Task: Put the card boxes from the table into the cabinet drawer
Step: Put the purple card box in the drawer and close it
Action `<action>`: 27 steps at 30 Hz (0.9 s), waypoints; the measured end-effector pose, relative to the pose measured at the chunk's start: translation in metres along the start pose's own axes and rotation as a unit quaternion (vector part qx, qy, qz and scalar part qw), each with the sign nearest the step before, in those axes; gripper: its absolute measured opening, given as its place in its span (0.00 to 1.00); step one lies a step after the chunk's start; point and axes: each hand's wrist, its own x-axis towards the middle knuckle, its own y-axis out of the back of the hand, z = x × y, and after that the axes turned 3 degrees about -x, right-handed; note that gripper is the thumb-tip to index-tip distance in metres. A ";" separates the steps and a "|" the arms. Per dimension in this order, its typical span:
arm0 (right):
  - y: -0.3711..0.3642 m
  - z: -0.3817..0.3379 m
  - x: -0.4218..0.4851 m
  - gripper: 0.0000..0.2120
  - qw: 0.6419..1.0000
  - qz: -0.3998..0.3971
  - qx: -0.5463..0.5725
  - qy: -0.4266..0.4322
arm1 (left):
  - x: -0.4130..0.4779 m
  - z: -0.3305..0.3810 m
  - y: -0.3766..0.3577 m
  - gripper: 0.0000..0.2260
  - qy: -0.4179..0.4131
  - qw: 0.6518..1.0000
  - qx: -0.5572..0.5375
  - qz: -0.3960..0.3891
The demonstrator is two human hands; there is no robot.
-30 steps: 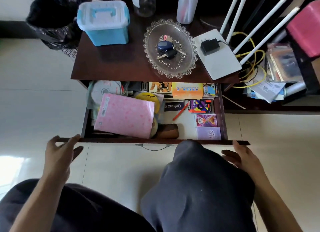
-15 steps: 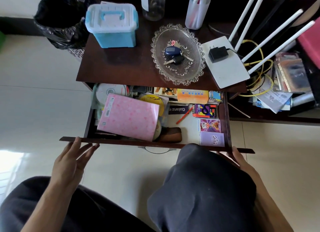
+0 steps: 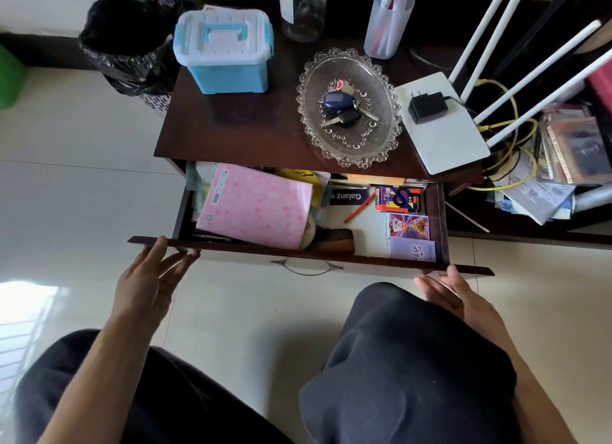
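both spread, the left hand (image 3: 145, 278) and right hand (image 3: 453, 294) touch the open drawer's front edge (image 3: 364, 260), three card boxes (image 3: 408, 226) inside.

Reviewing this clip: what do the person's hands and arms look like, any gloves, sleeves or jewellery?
Both the left hand and the right hand are bare: no gloves, rings or watch visible. The forearms are uncovered, with no sleeve in view. Dark trousers cover the legs below.
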 end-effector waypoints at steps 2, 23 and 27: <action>-0.004 -0.006 0.006 0.30 1.000 -0.011 0.014 -0.003 | 0.004 0.002 -0.008 0.19 -0.003 1.000 -0.006 0.001; -0.049 -0.049 0.061 0.26 0.992 -0.088 0.091 0.022 | 0.057 0.016 -0.078 0.20 0.006 0.999 -0.050 -0.015; -0.067 -0.057 0.067 0.36 0.992 -0.115 0.055 0.021 | 0.066 0.020 -0.092 0.25 0.019 0.998 -0.044 -0.030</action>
